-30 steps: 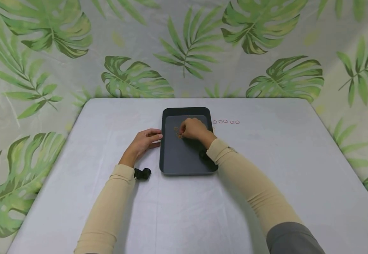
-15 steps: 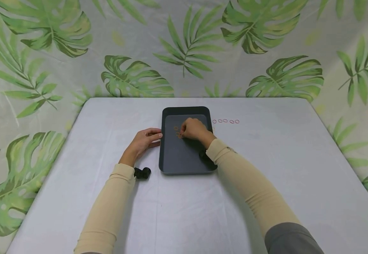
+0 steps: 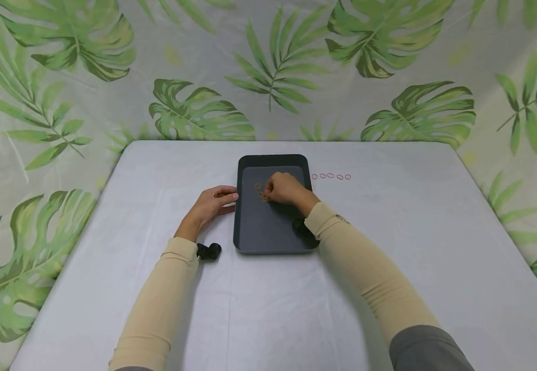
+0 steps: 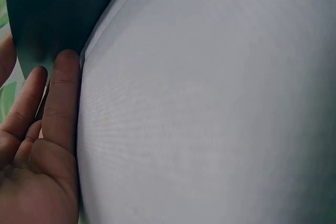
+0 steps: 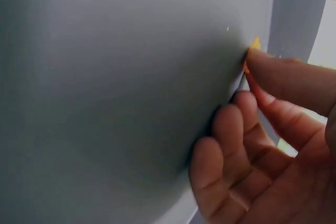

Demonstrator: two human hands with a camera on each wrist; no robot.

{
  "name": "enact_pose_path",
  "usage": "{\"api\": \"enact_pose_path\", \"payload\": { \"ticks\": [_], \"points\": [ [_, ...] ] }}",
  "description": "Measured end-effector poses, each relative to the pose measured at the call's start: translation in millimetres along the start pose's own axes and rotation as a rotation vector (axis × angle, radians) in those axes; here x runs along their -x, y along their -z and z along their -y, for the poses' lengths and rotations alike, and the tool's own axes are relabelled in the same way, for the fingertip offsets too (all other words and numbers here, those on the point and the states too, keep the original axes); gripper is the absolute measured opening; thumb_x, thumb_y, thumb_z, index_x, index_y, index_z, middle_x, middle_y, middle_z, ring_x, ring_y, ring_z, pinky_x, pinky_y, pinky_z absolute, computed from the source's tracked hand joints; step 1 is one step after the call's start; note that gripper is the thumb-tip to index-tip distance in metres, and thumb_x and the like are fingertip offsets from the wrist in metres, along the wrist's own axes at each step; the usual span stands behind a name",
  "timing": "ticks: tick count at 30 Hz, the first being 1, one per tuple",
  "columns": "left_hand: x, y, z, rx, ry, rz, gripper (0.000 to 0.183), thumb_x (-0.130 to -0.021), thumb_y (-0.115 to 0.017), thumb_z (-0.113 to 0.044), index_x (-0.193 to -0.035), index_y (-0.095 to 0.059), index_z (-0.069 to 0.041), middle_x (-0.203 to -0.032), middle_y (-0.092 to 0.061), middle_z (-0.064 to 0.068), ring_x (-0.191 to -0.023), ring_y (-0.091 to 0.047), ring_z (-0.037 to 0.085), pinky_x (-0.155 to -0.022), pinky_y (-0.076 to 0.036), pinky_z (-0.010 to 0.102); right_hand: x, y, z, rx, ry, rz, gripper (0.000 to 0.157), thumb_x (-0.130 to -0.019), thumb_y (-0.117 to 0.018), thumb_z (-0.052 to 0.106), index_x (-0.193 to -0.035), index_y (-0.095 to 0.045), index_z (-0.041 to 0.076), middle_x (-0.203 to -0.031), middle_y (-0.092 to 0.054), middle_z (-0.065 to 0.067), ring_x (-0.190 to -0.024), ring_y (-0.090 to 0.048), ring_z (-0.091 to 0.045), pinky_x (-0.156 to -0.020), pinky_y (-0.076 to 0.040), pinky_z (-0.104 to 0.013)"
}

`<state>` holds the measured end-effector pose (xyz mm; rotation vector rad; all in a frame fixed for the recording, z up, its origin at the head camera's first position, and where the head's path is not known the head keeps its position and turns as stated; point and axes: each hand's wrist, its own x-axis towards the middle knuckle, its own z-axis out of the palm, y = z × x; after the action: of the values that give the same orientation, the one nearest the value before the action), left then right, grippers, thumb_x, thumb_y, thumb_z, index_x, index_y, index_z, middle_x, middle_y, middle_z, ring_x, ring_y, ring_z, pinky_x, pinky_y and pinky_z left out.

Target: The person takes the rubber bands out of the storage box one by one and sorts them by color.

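Note:
A dark grey rectangular tray (image 3: 273, 242) lies on the white table. My left hand (image 3: 209, 205) touches its left wall with fairly straight fingers and thumb; the left wrist view shows the fingertips (image 4: 65, 64) against the tray's outer side. Over the tray floor is my right hand (image 3: 284, 188), thumb and index finger pinching a small orange rubber band (image 5: 255, 43), mostly hidden by the thumb. Its other fingers are curled near the floor. Several thin orange rubber bands (image 3: 257, 186) lie just left of these fingertips in the tray.
A row of several thin red rubber bands (image 3: 330, 175) lies on the white table (image 3: 416, 232), right of the tray's far end. Black wrist cameras (image 3: 209, 251) sit on both wrists. A leaf-patterned cloth (image 3: 277, 72) hangs behind the table.

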<state>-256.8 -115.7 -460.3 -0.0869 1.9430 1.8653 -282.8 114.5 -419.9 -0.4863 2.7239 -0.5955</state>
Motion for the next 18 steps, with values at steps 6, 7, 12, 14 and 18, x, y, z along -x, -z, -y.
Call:
{"api": "enact_pose_path", "payload": {
  "ticks": [6,7,12,14,18],
  "points": [
    [-0.3,0.0,-0.5,0.003,-0.004,-0.002,0.044,-0.098,-0.064,-0.014,-0.139,-0.053,-0.003,-0.135,-0.056,0.013,-0.117,-0.061,0.017,-0.107,-0.055,0.034,-0.5,0.8,-4.9,-0.006,0.036,0.011,0.011,-0.092,-0.070,0.019,-0.092,-0.076,0.011,-0.096,-0.074,-0.006,-0.080,-0.060,-0.018,-0.072,-0.052,-0.028],
    [-0.2,-0.2,-0.7,0.004,-0.004,-0.003,0.044,-0.098,-0.064,-0.014,-0.139,-0.053,-0.003,-0.135,-0.056,0.013,-0.117,-0.061,0.016,-0.107,-0.055,0.034,-0.8,0.8,-5.9,-0.011,0.039,0.010,0.010,-0.092,-0.070,0.019,-0.091,-0.076,0.011,-0.095,-0.074,-0.006,-0.079,-0.060,-0.018,-0.071,-0.051,-0.028],
    [0.5,0.0,-0.2,0.007,-0.001,-0.007,0.044,-0.098,-0.064,-0.013,-0.139,-0.053,-0.003,-0.134,-0.057,0.012,-0.115,-0.062,0.015,-0.107,-0.055,0.034,1.4,4.1,-8.9,-0.069,0.063,-0.003,0.009,-0.091,-0.071,0.018,-0.085,-0.076,0.014,-0.091,-0.075,-0.003,-0.078,-0.060,-0.017,-0.068,-0.049,-0.025],
    [0.3,0.3,0.5,0.011,0.000,-0.009,0.044,-0.098,-0.064,-0.013,-0.139,-0.053,-0.003,-0.134,-0.057,0.012,-0.115,-0.062,0.015,-0.107,-0.054,0.035,5.2,8.1,-9.5,-0.129,0.080,-0.019,0.009,-0.091,-0.072,0.018,-0.085,-0.077,0.014,-0.091,-0.075,-0.004,-0.078,-0.062,-0.018,-0.069,-0.050,-0.026],
    [0.1,0.4,1.0,0.010,-0.006,-0.008,0.043,-0.097,-0.064,-0.013,-0.138,-0.054,-0.002,-0.133,-0.058,0.012,-0.112,-0.063,0.014,-0.106,-0.055,0.033,20.1,19.0,-10.5,-0.257,0.131,-0.086,0.007,-0.091,-0.073,0.019,-0.091,-0.077,0.014,-0.097,-0.075,-0.006,-0.083,-0.066,-0.019,-0.072,-0.055,-0.030]
  ]
}}
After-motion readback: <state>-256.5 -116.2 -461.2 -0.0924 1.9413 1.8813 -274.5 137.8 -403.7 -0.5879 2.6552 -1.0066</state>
